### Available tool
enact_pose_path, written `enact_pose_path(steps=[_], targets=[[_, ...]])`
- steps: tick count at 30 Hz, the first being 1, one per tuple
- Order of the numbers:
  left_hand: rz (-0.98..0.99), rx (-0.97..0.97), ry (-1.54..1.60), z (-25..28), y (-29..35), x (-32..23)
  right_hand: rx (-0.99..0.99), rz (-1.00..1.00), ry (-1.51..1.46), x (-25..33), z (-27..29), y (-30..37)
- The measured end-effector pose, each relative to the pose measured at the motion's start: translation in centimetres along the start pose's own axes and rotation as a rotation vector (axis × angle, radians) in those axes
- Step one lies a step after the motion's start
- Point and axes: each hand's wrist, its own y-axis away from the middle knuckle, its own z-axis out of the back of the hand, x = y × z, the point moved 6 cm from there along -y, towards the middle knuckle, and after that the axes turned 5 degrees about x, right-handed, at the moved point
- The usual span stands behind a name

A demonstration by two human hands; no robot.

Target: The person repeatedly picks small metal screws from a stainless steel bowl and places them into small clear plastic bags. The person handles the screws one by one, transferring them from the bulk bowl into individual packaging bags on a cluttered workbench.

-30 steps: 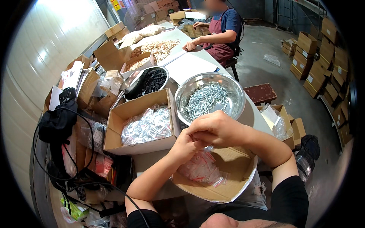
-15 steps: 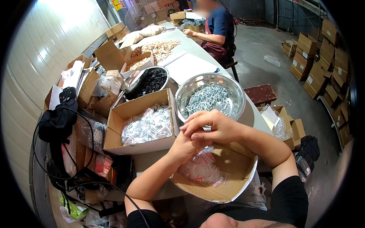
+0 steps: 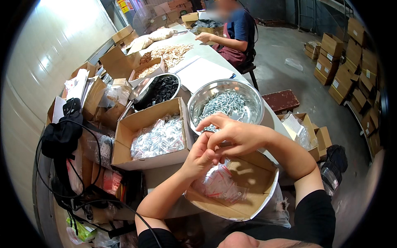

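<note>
My left hand [image 3: 200,159] and my right hand [image 3: 239,135] meet above an open cardboard tray [image 3: 258,198]. The left one is closed in a pinch, thumb against fingers, and what it grips is hidden. The right hand's curled fingers close against the left fingertips, its index finger arching above them; anything in them is too small to make out. Small clear zip bags [image 3: 225,186] with red strips lie in the tray, each of some holding a small ring-like piece. Just beyond my hands, a steel bowl [image 3: 259,108] holds loose silver screws [image 3: 223,101].
At left, a cardboard box [image 3: 120,142] holds many filled clear bags [image 3: 159,138]. Behind it are a bowl of black parts [image 3: 163,89] and wooden pieces [image 3: 173,53]. Another person [image 3: 240,33] sits along the table. Cartons [image 3: 328,62] stand at right; black cables [image 3: 99,165] hang at left.
My right fingers have lifted and opened somewhat from over the left hand, exposing more of the left fingers. The other person's hand has shifted slightly left. The view has moved slightly.
</note>
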Motion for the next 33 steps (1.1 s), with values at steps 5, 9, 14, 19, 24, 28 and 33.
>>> enact_pose_path(steps=[5, 9, 14, 19, 24, 28, 33], targets=[[-0.145, -0.246, -0.004, 0.8, -0.2, -0.8, -0.102, -0.080, -0.036, -0.2, 0.4, 0.1], [-0.156, -0.349, -0.216, 1.0, 0.2, -1.8, -0.168, -0.262, -0.070, -1.7, 1.6, 0.5], [-0.168, -0.377, -0.362, 0.9, 0.4, -2.1, -0.196, -0.393, -0.172, -2.3, 1.5, 0.8], [-0.160, -0.376, -0.507, 0.9, 0.5, -2.3, -0.115, -0.305, -0.123, -2.1, 0.8, 0.4], [-0.077, -0.387, -0.357, 0.4, 0.6, -2.8, -0.001, -0.294, -0.244, -2.7, 0.2, 0.3], [-0.105, -0.441, -0.483, 1.3, 0.9, -5.1, 0.032, -0.314, -0.408, -4.0, 0.2, 0.8], [-0.510, -0.810, -0.603, 5.2, 2.9, -10.3, -0.123, -0.464, -0.176, -6.3, 1.8, 1.7]])
